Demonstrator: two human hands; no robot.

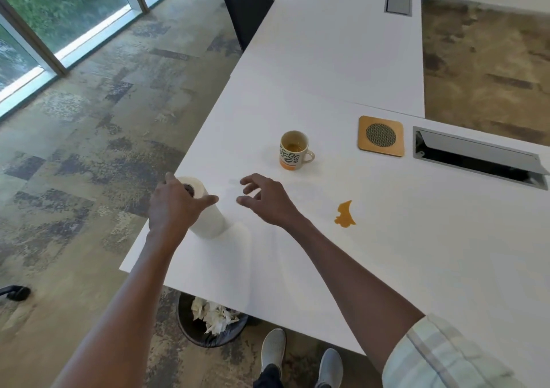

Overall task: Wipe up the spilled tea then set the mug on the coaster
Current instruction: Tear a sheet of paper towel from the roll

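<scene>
the left hand (175, 206) is resting over the top of an upright paper towel roll (208, 215), palm down, with fingers draped around the upper rim and the thumb pointing right along its side; it is gripping the roll rather than hanging loose. a loose sheet of towel (241, 239) is trailing from the roll's base onto the white table (416, 253), lying between the two forearms. below the left arm, under the table edge, a black waste bin (208, 325) is holding crumpled paper, and two grey shoes (300, 358) are showing just right of it.

just right of the roll, the right hand (265, 201) is hovering above the table with fingers spread and curled, holding nothing, its fingertips pointing toward the left hand, the two hands near each other but not touching. a pale checked sleeve (440, 355) is sitting rolled up at the right elbow.

beyond the right hand, the mug (294, 151) is standing upright with a little amber tea in it, handle turned right. right of that hand, near its wrist, the spilled tea (345, 215) is lying as a small amber puddle. farther right and past the mug, the wooden coaster (381, 136) is lying flat, well apart from the mug, just beside an open cable hatch (479, 158).
</scene>
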